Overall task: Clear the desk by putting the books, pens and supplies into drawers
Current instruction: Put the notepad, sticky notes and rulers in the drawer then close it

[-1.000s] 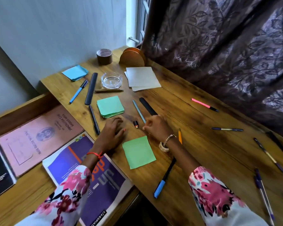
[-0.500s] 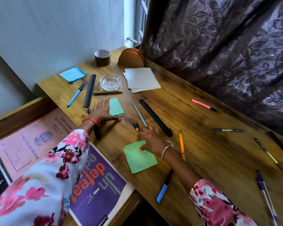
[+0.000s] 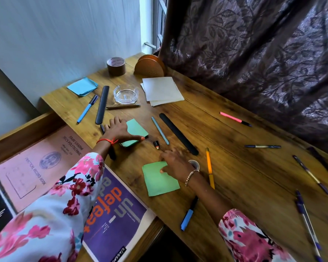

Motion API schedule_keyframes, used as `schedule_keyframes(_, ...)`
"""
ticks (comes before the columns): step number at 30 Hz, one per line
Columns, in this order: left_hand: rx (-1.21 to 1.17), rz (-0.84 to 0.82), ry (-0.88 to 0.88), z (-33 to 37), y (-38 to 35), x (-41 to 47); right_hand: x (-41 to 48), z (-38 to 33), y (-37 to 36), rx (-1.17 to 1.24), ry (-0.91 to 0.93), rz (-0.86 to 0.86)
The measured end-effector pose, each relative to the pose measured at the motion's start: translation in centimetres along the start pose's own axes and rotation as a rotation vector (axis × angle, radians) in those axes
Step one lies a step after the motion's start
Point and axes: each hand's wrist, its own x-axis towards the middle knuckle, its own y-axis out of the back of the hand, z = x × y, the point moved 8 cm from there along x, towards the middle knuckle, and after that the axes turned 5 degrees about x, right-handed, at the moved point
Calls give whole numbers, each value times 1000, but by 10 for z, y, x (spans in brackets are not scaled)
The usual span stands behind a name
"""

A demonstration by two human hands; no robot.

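Note:
My left hand [image 3: 119,130] lies over the left part of a teal sticky-note pad [image 3: 137,129], fingers on top and thumb along its near edge, gripping it. My right hand [image 3: 176,164] rests with its thumb and blurred fingers on the far corner of a light green sticky-note pad [image 3: 159,181], fingers apart. A black pen [image 3: 112,154] is partly hidden under my left wrist. A pink record book [image 3: 36,163] and a purple book [image 3: 117,214] lie in the open drawer [image 3: 23,127] at left.
Several pens are scattered on the desk: blue pen [image 3: 87,108], light blue pen [image 3: 160,130], orange pen [image 3: 209,167], blue marker [image 3: 188,214], pink pen [image 3: 235,119]. A glass ashtray [image 3: 125,94], cream papers [image 3: 162,91], brown tape roll [image 3: 116,66] and blue notes [image 3: 82,86] sit at the back.
My left hand went from the near desk edge up onto the teal pad and closed on it. My right hand drew back onto the light green pad, uncovering a small tape ring.

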Motion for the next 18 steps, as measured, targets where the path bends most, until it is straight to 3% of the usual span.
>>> schedule_keyframes(18,-273,68,17,-3,-3,-18,-11,-1,-1,2,6,90)
